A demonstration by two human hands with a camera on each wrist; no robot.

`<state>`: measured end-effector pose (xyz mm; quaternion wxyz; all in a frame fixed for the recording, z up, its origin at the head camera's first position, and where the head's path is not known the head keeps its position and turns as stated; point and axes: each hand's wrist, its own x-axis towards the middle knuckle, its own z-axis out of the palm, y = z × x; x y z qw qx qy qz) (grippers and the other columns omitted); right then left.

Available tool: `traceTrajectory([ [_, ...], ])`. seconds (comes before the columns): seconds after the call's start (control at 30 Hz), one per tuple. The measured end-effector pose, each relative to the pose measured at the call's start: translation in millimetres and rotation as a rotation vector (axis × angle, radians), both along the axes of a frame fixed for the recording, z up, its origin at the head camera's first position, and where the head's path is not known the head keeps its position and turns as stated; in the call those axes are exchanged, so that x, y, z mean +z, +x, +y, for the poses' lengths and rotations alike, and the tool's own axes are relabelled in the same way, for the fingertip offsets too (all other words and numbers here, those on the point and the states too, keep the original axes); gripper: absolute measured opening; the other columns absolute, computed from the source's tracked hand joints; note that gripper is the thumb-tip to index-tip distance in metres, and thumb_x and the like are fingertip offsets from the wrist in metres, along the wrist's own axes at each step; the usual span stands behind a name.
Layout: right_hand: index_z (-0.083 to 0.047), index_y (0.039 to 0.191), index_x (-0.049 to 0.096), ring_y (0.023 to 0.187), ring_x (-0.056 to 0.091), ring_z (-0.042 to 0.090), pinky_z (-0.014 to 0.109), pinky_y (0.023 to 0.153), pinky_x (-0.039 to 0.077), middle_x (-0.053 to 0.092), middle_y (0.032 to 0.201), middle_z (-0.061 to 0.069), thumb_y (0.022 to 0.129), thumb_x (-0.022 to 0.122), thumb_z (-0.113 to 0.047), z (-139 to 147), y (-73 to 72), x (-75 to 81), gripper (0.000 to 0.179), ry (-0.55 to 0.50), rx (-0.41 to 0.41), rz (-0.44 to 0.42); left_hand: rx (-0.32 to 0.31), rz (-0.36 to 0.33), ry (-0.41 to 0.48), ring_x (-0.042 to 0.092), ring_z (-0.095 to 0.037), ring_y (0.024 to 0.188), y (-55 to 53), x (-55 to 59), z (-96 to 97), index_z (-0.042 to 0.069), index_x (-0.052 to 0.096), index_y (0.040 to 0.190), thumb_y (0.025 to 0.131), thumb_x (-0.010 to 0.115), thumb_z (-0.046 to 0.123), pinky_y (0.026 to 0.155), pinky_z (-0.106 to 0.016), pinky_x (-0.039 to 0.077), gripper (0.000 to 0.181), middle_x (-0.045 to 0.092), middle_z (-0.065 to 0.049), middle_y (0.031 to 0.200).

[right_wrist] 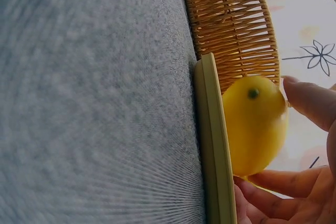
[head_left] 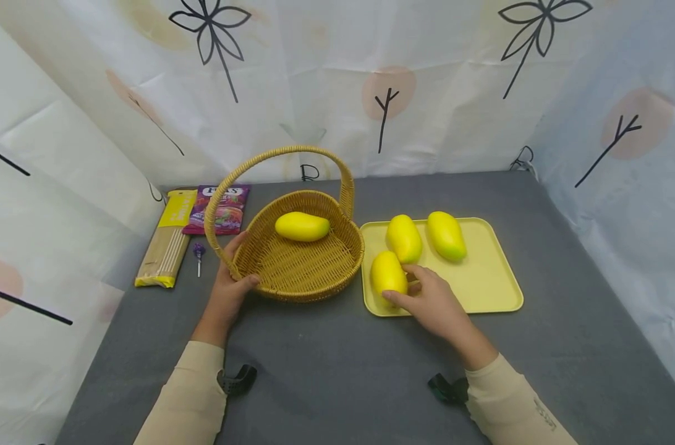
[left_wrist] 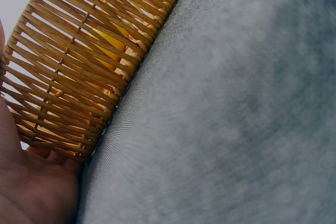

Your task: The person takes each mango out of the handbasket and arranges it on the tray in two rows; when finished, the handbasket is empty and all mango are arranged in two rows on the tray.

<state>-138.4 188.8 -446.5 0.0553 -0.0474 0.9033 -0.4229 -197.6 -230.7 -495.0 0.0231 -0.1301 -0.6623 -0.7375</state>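
A wicker basket (head_left: 301,290) with a tall arched handle stands left of centre, one yellow mango (head_left: 302,227) lying inside. My left hand (head_left: 230,290) grips its left side, thumb over the rim and fingers along the outer wall; the left wrist view has the woven side (left_wrist: 79,61) close up. On a yellow tray (head_left: 482,287) lie three more mangoes. The nearest mango (head_left: 389,273), at the tray's front left, is between the thumb and fingers of my right hand (head_left: 434,303). In the right wrist view that mango (right_wrist: 254,129) sits just inside the tray's edge.
Behind it on the tray are a second mango (head_left: 404,239) and a third mango (head_left: 447,237). Left of the basket lie a yellow-ended noodle pack (head_left: 167,241), a purple snack bag (head_left: 220,210) and a lollipop (head_left: 199,253). Patterned cloth (head_left: 337,93) hangs around the grey table (head_left: 326,371).
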Motion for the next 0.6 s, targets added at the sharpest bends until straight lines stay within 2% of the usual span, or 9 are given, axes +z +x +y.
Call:
traceTrajectory([
  [0.23, 0.003, 0.153, 0.058, 0.113, 0.071, 0.036, 0.056, 0.094, 0.058, 0.073, 0.127, 0.018, 0.098, 0.081, -0.049, -0.4, 1.7, 1.7, 0.079, -0.008, -0.016, -0.039, -0.006, 0.004, 0.01, 0.034, -0.037, 0.154, 0.2, -0.1, 0.2, 0.021, 0.034, 0.172, 0.107, 0.066, -0.001, 0.121, -0.031, 0.037, 0.075, 0.031, -0.003, 0.174],
  [0.47, 0.002, 0.158, 0.05, 0.118, 0.069, 0.037, 0.056, 0.096, 0.057, 0.067, 0.136, 0.023, 0.094, 0.084, -0.055, -8.4, 2.5, 0.1, 0.093, -0.045, -0.028, -0.063, 0.003, 0.001, 0.009, 0.033, -0.036, 0.154, 0.3, 0.4, 0.7, 0.02, 0.034, 0.172, 0.107, 0.065, -0.002, 0.121, -0.031, 0.036, 0.075, 0.03, -0.002, 0.174],
  [0.6, 0.003, 0.156, 0.051, 0.116, 0.068, 0.036, 0.055, 0.095, 0.057, 0.069, 0.131, 0.022, 0.096, 0.082, -0.052, -10.9, 2.6, -2.3, 0.088, -0.008, -0.03, -0.055, -0.003, 0.007, 0.013, 0.033, -0.036, 0.154, 0.1, 0.3, 0.5, 0.02, 0.034, 0.172, 0.107, 0.066, 0.0, 0.121, -0.03, 0.036, 0.075, 0.029, -0.004, 0.175],
])
